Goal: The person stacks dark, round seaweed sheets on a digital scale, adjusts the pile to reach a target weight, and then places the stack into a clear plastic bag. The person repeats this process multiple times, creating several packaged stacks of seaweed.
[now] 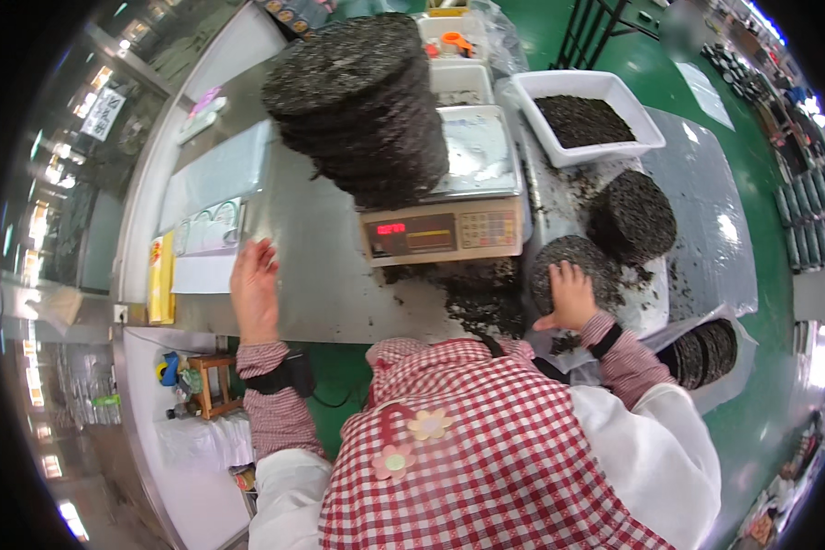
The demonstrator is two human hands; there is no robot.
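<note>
Right hand point(568, 295) on a dark disc point(585, 255), left hand point(257, 289) bare

Nearest, right of the right fingers: more dark discs point(706, 353) in clear plastic, partly hidden by the right forearm. Disc under the right hand is partly covered by palm and fingers; its underside cannot be seen. Right fingers moderately spread, laid on its top, thumb out to the left; not wrapped round it. Left fingers well apart from it, close together, loosely bent; nothing shows in them. Cannot tell if that hand touches the table point(316, 266).

Loose dark crumbs point(486, 298) left of right thumb. Scale point(440, 231) between the hands, farther out; tall dark pile point(367, 110) hides part of its pan. Thick dark block point(634, 217) just beyond right fingers; white tub point(614, 155) of flakes past that. Farthest, white containers point(460, 73), contents unclear.
</note>
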